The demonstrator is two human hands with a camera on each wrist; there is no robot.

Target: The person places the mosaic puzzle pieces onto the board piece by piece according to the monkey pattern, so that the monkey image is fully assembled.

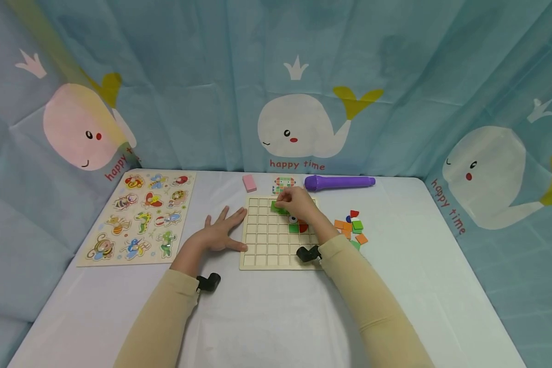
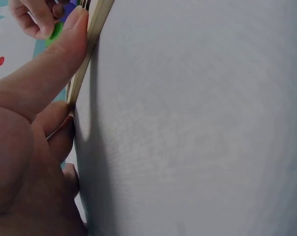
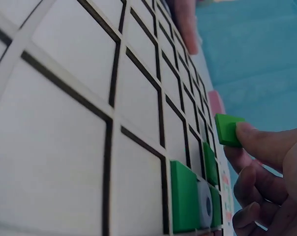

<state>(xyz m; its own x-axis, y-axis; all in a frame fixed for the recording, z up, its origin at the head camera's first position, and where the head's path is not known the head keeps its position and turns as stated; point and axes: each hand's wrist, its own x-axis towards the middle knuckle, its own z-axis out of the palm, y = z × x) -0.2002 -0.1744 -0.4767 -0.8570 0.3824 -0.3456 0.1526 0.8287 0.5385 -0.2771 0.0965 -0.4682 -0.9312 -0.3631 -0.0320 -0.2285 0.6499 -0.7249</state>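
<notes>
A wooden grid board (image 1: 264, 250) lies flat on the white table. My right hand (image 1: 300, 205) is over its far part, pinching a green square tile (image 3: 228, 130) between thumb and fingers, just above the grid in the right wrist view. Close by, a green tile (image 3: 184, 196), a white eye tile (image 1: 293, 219) and a red piece (image 1: 303, 228) sit in the grid; the right hand and forearm cover part of this area. With fingers spread, my left hand (image 1: 218, 234) touches the board's left edge, its thumb (image 2: 72, 42) against the rim.
Loose orange, green, red and blue pieces (image 1: 346, 228) lie right of the board. Behind it are a pink block (image 1: 249, 183), a patterned card (image 1: 278, 183) and a purple toy microphone (image 1: 340, 182). An insect puzzle board (image 1: 133, 209) lies at left. Printed curtains (image 1: 202, 112) enclose the table.
</notes>
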